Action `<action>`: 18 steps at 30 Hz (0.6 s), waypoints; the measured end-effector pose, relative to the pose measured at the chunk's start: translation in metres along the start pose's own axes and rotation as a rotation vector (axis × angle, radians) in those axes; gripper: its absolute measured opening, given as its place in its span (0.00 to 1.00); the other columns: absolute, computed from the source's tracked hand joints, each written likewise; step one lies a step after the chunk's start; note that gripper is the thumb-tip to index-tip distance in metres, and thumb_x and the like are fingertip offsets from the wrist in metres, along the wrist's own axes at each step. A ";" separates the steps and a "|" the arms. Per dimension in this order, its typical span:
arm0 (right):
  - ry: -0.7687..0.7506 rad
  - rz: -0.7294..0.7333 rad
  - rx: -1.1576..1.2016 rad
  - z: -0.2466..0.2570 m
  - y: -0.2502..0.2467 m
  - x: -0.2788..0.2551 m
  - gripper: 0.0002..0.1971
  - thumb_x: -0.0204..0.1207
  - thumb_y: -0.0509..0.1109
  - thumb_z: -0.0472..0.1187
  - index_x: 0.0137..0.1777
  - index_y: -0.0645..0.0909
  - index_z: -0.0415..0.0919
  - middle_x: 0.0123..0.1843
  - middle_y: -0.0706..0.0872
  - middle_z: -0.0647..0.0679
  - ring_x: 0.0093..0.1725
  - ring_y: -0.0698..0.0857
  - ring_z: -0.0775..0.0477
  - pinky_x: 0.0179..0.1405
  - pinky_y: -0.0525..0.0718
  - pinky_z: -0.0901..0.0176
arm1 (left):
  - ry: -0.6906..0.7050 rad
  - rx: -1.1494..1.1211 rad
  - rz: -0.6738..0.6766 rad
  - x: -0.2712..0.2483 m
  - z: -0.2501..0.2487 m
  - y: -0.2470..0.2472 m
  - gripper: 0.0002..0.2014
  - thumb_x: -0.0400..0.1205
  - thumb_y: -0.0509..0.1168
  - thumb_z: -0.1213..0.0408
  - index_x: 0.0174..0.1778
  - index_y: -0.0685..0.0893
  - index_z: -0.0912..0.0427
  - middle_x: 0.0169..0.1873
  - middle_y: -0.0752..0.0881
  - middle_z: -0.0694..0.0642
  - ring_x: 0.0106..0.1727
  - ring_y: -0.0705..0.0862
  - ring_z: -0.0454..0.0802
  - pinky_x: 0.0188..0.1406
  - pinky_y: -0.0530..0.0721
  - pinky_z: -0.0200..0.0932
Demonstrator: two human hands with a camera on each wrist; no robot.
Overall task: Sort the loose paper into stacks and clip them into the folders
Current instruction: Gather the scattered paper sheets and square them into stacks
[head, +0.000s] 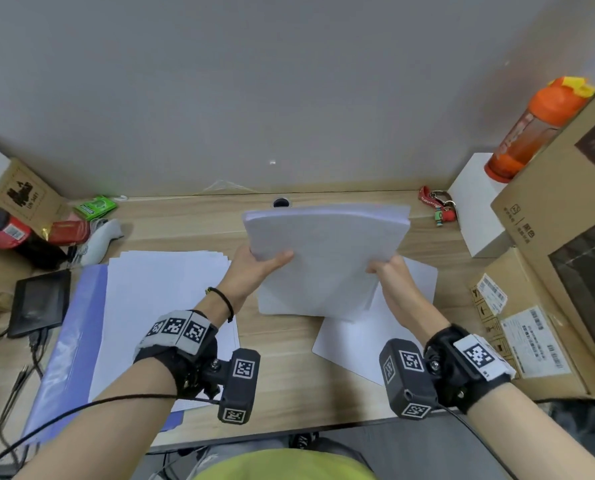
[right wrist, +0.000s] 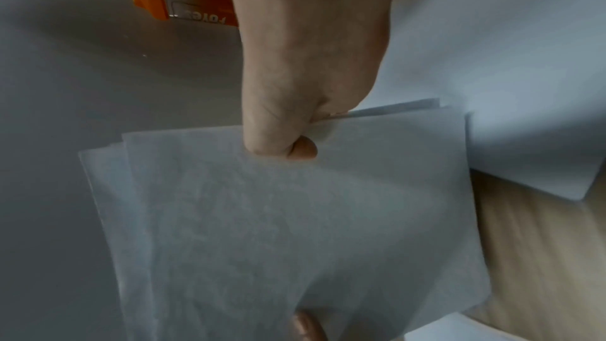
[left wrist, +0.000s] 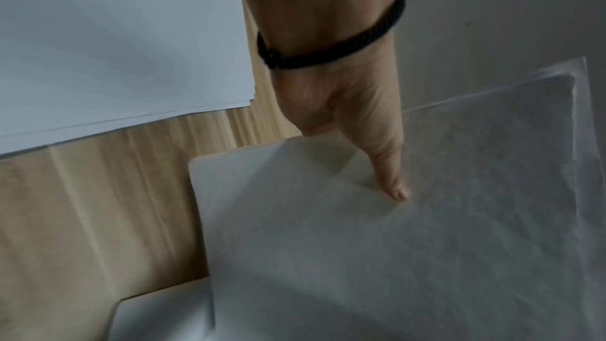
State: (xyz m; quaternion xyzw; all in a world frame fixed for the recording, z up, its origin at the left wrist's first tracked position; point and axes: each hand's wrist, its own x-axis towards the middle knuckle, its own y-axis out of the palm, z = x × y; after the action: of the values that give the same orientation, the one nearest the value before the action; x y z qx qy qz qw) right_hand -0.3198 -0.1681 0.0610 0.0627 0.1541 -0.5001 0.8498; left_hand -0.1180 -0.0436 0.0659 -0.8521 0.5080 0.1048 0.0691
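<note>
Holding a paper stack (head: pixel 327 258) above the surface (head: pixel 282 386).
I'm pinching its left edge with my left hand (head: pixel 254 268) and its right edge with my right hand (head: pixel 391 271), thumbs on top.

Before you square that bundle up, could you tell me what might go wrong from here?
1. The held stack is fanned, its edges uneven in the right wrist view; sheets could slide out.
2. The left hand and right hand grip only its near edge, so it may sag onto the loose sheet below.
</note>
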 end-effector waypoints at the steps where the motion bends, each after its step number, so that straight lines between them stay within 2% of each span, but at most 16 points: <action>1: -0.020 -0.027 0.038 0.006 0.000 0.002 0.19 0.72 0.55 0.20 0.48 0.78 0.43 0.46 0.83 0.51 0.49 0.81 0.51 0.47 0.77 0.62 | 0.015 -0.011 -0.006 0.002 -0.006 0.000 0.14 0.75 0.75 0.61 0.56 0.86 0.48 0.53 0.91 0.46 0.55 0.89 0.42 0.54 0.86 0.38; 4: -0.076 -0.045 0.072 0.017 -0.002 0.006 0.19 0.70 0.56 0.20 0.51 0.78 0.41 0.46 0.83 0.51 0.48 0.81 0.52 0.47 0.77 0.62 | 0.064 -0.041 -0.016 0.006 -0.017 -0.002 0.15 0.73 0.76 0.66 0.56 0.87 0.54 0.52 0.91 0.49 0.54 0.90 0.45 0.50 0.86 0.37; 7: -0.042 -0.031 0.030 0.005 -0.002 0.004 0.18 0.71 0.56 0.21 0.53 0.76 0.41 0.45 0.81 0.52 0.48 0.78 0.52 0.45 0.75 0.63 | 0.039 0.010 -0.017 0.003 -0.008 -0.004 0.19 0.72 0.77 0.69 0.57 0.85 0.50 0.53 0.90 0.47 0.54 0.88 0.42 0.51 0.86 0.36; 9: -0.022 -0.042 0.032 -0.004 -0.001 0.003 0.18 0.72 0.57 0.22 0.56 0.76 0.41 0.47 0.82 0.52 0.49 0.78 0.52 0.47 0.74 0.63 | 0.031 0.055 -0.026 0.001 0.000 -0.006 0.21 0.71 0.76 0.74 0.56 0.83 0.49 0.52 0.88 0.45 0.53 0.86 0.40 0.46 0.84 0.33; 11: -0.020 -0.060 0.039 -0.007 -0.001 0.002 0.17 0.74 0.58 0.23 0.55 0.76 0.44 0.47 0.82 0.52 0.50 0.79 0.53 0.49 0.74 0.63 | 0.035 0.087 -0.027 0.001 0.003 -0.004 0.21 0.72 0.74 0.77 0.55 0.82 0.51 0.51 0.86 0.46 0.51 0.85 0.40 0.42 0.82 0.30; 13: -0.017 -0.086 0.051 -0.006 0.000 0.002 0.18 0.75 0.57 0.24 0.52 0.76 0.49 0.48 0.81 0.54 0.50 0.78 0.55 0.49 0.74 0.64 | 0.025 0.110 -0.045 0.000 0.004 -0.001 0.19 0.73 0.72 0.78 0.53 0.82 0.50 0.49 0.87 0.45 0.50 0.85 0.39 0.42 0.81 0.29; 18: 0.067 -0.055 0.008 -0.014 0.004 0.000 0.21 0.75 0.52 0.25 0.62 0.72 0.45 0.49 0.79 0.56 0.52 0.75 0.53 0.46 0.71 0.66 | -0.053 0.117 -0.133 -0.002 0.015 0.005 0.16 0.75 0.63 0.79 0.45 0.84 0.51 0.46 0.86 0.51 0.51 0.82 0.52 0.48 0.79 0.41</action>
State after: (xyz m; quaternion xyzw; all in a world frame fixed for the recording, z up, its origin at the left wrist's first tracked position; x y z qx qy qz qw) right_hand -0.3197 -0.1623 0.0473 0.0787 0.1821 -0.5213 0.8300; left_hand -0.1248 -0.0411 0.0522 -0.8754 0.4537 0.0925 0.1391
